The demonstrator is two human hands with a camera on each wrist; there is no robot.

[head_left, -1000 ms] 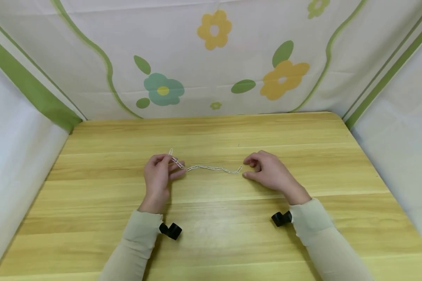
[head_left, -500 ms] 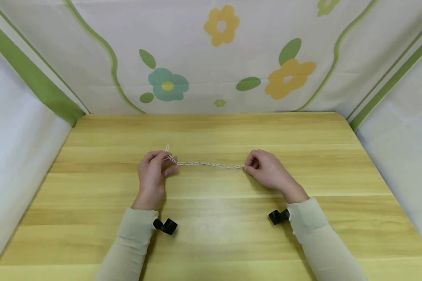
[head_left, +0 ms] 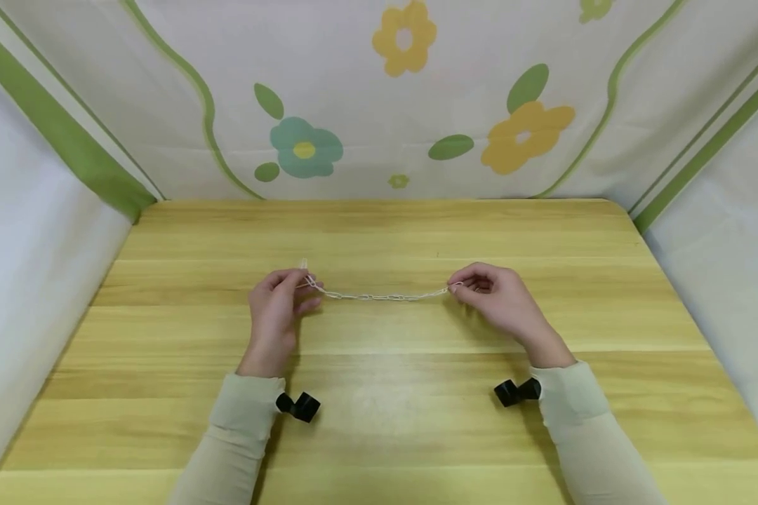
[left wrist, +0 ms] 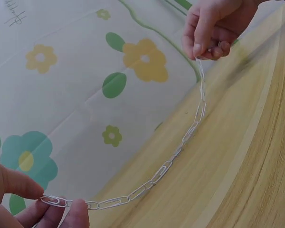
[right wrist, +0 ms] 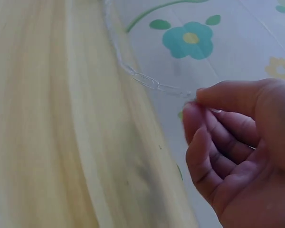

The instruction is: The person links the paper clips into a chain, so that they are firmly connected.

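Note:
A chain of linked white paper clips (head_left: 379, 297) hangs in a shallow curve between both hands, sagging in the middle. My left hand (head_left: 276, 308) pinches it near one end between thumb and index finger, and a clip sticks up past those fingertips. In the left wrist view the chain (left wrist: 160, 172) runs from the left fingers up to the other hand. My right hand (head_left: 495, 294) pinches the opposite end between thumb and fingertip, its other fingers curled in. The right wrist view shows the end clip (right wrist: 173, 90) meeting the right thumb tip.
Below the hands lies a wood-grain table (head_left: 379, 421). A white curtain (head_left: 183, 154) with printed flowers stands along its back edge, and white cloth (head_left: 31, 231) flanks the sides. Black wrist cameras (head_left: 306, 407) sit at both sleeve cuffs.
The right hand, apart from the chain at first, has taken hold of its end and moved right. The chain has gone from a zigzag to a smooth hanging curve.

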